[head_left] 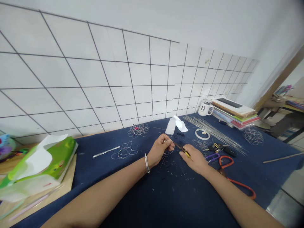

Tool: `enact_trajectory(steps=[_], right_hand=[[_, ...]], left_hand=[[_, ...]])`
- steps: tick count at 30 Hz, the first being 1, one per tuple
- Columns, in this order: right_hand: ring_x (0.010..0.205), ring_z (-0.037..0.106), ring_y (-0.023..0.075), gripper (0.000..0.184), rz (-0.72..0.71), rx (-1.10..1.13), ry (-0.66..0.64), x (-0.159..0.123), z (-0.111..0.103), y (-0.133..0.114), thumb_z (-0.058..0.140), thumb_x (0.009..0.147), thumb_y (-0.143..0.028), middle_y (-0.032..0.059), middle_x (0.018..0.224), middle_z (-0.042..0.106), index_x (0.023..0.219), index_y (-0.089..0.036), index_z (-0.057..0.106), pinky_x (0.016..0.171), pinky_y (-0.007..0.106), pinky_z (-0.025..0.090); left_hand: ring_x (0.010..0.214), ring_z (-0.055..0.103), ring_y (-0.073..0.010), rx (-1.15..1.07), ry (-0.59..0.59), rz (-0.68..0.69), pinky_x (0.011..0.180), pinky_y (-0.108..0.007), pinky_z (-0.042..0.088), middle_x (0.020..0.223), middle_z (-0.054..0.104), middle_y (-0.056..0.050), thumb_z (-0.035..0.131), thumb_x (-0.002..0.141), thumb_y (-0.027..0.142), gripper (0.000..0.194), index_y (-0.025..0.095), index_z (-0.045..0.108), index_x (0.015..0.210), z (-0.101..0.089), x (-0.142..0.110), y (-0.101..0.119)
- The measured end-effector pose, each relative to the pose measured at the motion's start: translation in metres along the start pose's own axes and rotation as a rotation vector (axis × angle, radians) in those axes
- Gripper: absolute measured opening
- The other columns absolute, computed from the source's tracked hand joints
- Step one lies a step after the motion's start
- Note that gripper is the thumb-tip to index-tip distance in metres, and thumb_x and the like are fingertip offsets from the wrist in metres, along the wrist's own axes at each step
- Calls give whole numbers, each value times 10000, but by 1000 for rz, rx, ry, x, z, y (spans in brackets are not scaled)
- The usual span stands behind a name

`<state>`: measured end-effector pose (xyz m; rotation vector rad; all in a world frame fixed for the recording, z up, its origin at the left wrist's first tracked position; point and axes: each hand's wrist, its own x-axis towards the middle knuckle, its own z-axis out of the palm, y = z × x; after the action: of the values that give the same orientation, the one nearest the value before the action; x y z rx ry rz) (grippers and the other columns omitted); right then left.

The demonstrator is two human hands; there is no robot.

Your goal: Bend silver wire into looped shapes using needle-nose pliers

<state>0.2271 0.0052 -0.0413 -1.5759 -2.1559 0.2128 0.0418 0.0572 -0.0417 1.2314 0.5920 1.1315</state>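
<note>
My left hand point(159, 150), with a bangle at the wrist, pinches a thin wire loop point(173, 152) over the dark blue cloth. In my right hand point(195, 159) is a pair of pliers point(186, 152) with yellow-and-black handles, fingers closed round them. The dark jaws point left and reach the wire beside my left fingertips; whether they grip it I cannot tell. Below my left hand lies more bent wire point(164, 161) among tiny clippings. To the left rest a looped wire shape point(125, 151) and a small bundle of straight wires point(106, 151).
A wire tangle point(138, 130) lies near the wall. On the right are long straight wires point(213, 133), a white ring-shaped spool point(202, 134), keys point(217, 146), orange-handled scissors point(241, 185), a mug point(205, 108) and stacked books point(234, 113). A green tissue pack point(49, 161) sits left.
</note>
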Motion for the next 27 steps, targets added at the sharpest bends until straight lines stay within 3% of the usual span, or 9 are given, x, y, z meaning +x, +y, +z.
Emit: enact_trajectory(steps=[27], right_hand=[[597,388,106,281,-18,178,-49,0,4,-6,343,859,-435,-34,657,404,706,-199,338,552,229,315]], left_hand=[[574,532,-72,-98,9,-7,585,-201,406,691,576,-2,548,795,294,168,152,458,785,8,-4,6]])
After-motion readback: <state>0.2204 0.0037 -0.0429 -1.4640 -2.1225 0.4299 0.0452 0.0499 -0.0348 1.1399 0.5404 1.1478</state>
